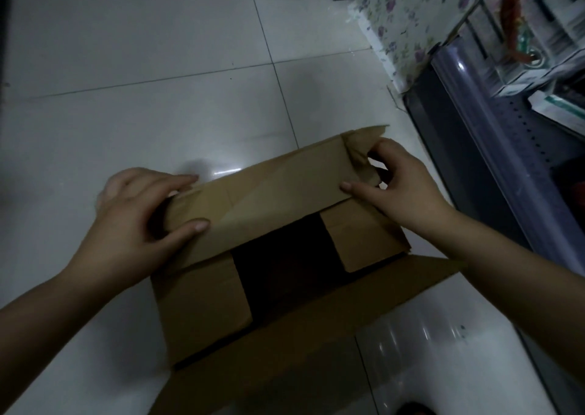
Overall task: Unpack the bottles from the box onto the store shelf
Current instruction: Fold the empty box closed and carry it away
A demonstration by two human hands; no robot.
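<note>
A brown cardboard box (202,307) sits on the white tiled floor in front of me. Its near long flap (316,335) lies open toward me. The two short inner flaps are folded down, with a dark gap between them. No bottles show in that gap. My left hand (136,221) grips the left end of the far long flap (269,193), thumb on top. My right hand (402,183) holds the same flap's right end, fingers curled round its crumpled corner. The store shelf (493,149) stands at the right.
The shelf's lower tiers hold white and green packets (563,104) and a red item behind a clear plastic front rail. A floral-patterned panel (399,22) stands at the shelf's far end. A dark object sits at the top edge. White floor tiles spread to the left.
</note>
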